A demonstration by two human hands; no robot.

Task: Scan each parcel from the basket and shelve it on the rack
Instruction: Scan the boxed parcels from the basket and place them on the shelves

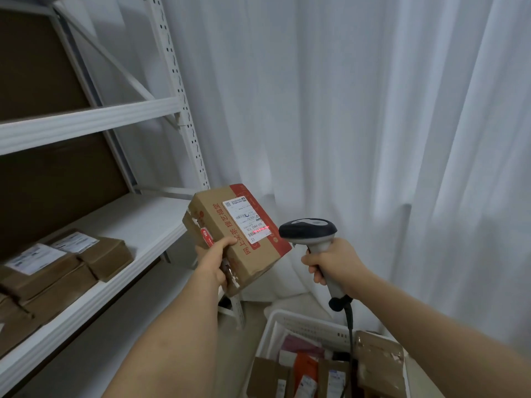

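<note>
Head cam: left hand [211,267] grips a brown cardboard parcel w/ red printed band [230,239] by its near corner, tilted, label side up. Right hand [334,265] is clenched round the handle of a grey-and-black corded barcode scanner [311,235], just right of the parcel; red scan line sits on the white shipping label [247,219]. White plastic basket [290,321] w/ more parcels lies below the right hand. White metal rack [94,122] stands left of the left hand, brown boxes [66,268] on its lower shelf.

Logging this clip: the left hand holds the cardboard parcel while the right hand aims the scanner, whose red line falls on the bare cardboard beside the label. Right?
Not quite. In the head view the red scan line falls on the white shipping label, not beside it. The rest holds: left hand holds the parcel, right hand aims the scanner.
</note>
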